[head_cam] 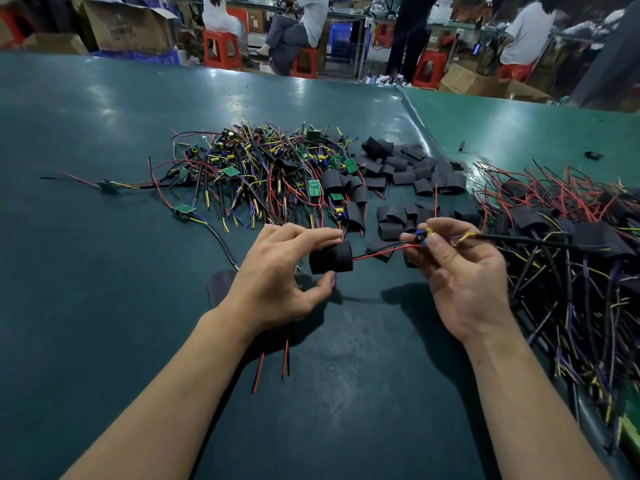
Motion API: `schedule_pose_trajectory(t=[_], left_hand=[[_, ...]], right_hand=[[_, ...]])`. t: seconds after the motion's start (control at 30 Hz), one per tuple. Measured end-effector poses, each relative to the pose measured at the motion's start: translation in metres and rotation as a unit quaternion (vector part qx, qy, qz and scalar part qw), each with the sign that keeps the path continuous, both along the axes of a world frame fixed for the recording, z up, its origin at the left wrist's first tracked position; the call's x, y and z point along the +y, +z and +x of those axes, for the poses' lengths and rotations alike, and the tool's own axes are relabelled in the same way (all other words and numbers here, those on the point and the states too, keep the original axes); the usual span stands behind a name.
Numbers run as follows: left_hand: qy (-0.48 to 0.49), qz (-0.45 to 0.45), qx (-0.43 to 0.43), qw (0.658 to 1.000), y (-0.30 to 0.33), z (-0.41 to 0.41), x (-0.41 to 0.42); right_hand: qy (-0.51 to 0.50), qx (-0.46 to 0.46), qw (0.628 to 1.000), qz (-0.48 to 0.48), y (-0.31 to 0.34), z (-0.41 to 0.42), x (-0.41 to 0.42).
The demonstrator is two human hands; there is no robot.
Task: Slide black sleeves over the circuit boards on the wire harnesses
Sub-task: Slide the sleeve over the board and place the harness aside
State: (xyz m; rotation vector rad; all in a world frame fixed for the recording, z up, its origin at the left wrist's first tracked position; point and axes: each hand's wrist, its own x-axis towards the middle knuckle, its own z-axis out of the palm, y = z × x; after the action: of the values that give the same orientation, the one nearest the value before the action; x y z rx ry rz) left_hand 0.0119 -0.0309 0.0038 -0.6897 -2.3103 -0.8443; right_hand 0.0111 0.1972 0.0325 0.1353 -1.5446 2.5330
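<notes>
Your left hand pinches a black sleeve between thumb and fingers just above the worktop, its open end toward your right hand. Red and black leads run out of that end to the small circuit board gripped in your right fingertips; the board sits outside the sleeve. Its thick black cable trails off toward the right edge. Toward the far edge lie bare harnesses, loose sleeves just right of them, and sleeved harnesses along the right edge.
</notes>
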Motion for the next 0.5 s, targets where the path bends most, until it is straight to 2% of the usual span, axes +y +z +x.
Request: schedule_pose_trajectory(t=[0.27,0.5], left_hand=[[-0.011,0.003,0.022,1.000,0.001,0.003,0.012],[-0.003,0.042,0.007,0.999,0.002,0.005,0.014]], right_hand=[[0.022,0.039,0.992,0.120,-0.017,0.002,-0.027],[0.030,0.032,0.988,0.151,-0.015,0.003,-0.027]])
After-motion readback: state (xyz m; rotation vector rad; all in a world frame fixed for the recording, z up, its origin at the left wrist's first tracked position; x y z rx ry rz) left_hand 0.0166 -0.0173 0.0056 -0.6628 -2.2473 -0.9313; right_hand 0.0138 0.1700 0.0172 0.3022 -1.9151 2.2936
